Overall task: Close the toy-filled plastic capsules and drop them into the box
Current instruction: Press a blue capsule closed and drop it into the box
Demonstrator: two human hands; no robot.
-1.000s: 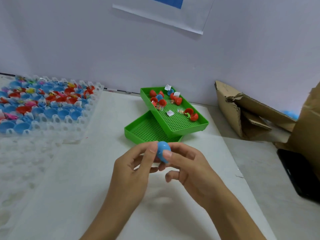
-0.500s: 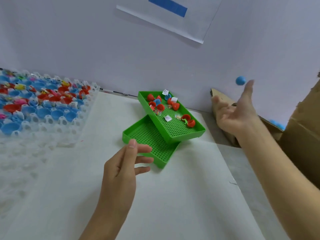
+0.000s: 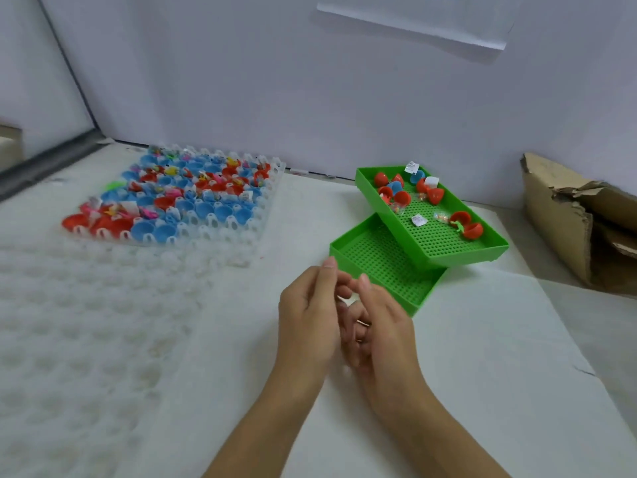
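Behind both hands (image 3: 344,315), green trays (image 3: 379,260), cardboard box (image 3: 568,219)

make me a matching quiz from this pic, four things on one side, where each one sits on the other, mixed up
Things:
1. upper green tray
2. lower green tray
3. clear tray of capsule halves
4. cardboard box

Places:
A. far right edge of the table
B. left, near the wall
C. resting tilted on another tray
D. just beyond the fingertips, flat on the table

Pairs: 1-C, 2-D, 3-B, 4-A
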